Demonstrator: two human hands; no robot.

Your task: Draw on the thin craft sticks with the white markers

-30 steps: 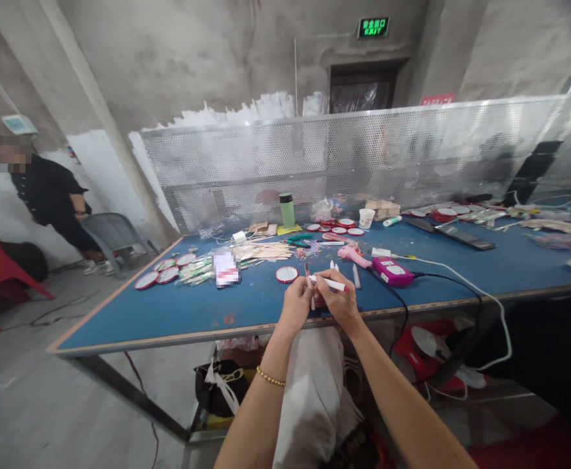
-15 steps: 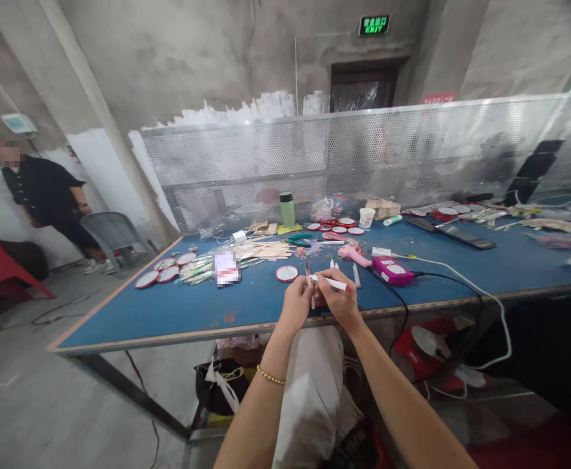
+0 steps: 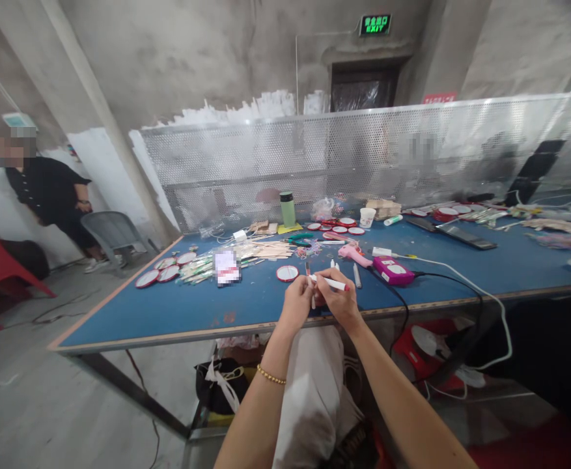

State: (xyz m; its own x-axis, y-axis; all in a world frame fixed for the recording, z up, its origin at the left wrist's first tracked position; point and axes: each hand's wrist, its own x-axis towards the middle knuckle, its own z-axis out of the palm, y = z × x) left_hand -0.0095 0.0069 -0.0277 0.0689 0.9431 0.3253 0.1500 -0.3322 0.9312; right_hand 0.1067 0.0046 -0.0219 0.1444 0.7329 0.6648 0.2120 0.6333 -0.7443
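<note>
In the head view, my left hand (image 3: 295,303) is closed on a slim pale stick (image 3: 313,301) held upright; its upper end looks reddish brown. My right hand (image 3: 342,305) grips a white marker (image 3: 334,283) with a red end, lying nearly level. The marker's other end meets the stick between my two hands, though the exact contact is too small to make out. Just left of the stick, a round white disc with a red rim (image 3: 287,273) lies on the blue table (image 3: 178,319). More white pens (image 3: 334,264) lie beyond my right hand.
A pink glue gun (image 3: 354,255) and a magenta box (image 3: 392,270) with cables lie to the right. Wooden sticks (image 3: 273,250), a green bottle (image 3: 287,210) and a paper cup (image 3: 367,217) stand or lie farther back. A person (image 3: 51,195) stands left, near a grey chair (image 3: 114,231).
My hands, the stick and the marker keep almost the same pose. The person at the left has shifted slightly to the right.
</note>
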